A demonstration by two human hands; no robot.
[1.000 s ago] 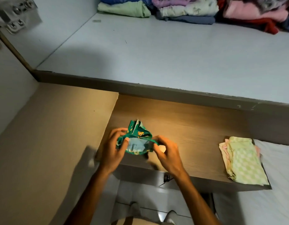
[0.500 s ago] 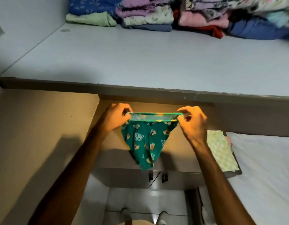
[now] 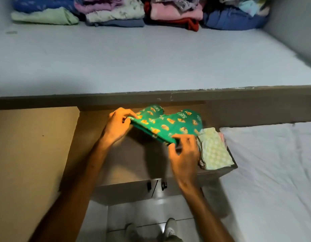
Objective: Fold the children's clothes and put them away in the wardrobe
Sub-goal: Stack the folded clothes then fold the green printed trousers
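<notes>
A small green pair of children's underpants [image 3: 170,124] with orange prints lies spread over the back of the brown cabinet top [image 3: 126,163]. My left hand [image 3: 117,125] pinches its left waistband end. My right hand [image 3: 185,151] grips the near right end of the waistband. A folded pale green checked garment [image 3: 215,149] sits on the cabinet's right end, just right of my right hand, with a pink piece under it.
A wide grey shelf [image 3: 151,58] runs behind the cabinet, with stacks of folded clothes [image 3: 126,13] along its back. A bed with a white sheet [image 3: 273,172] lies to the right. A beige panel [image 3: 28,163] stands at the left. My feet are on the tiled floor below.
The underpants were bunched between my hands, then held up stretched by the waistband; now they are laid flat on the cabinet top, tilted, with my right hand nearer to me.
</notes>
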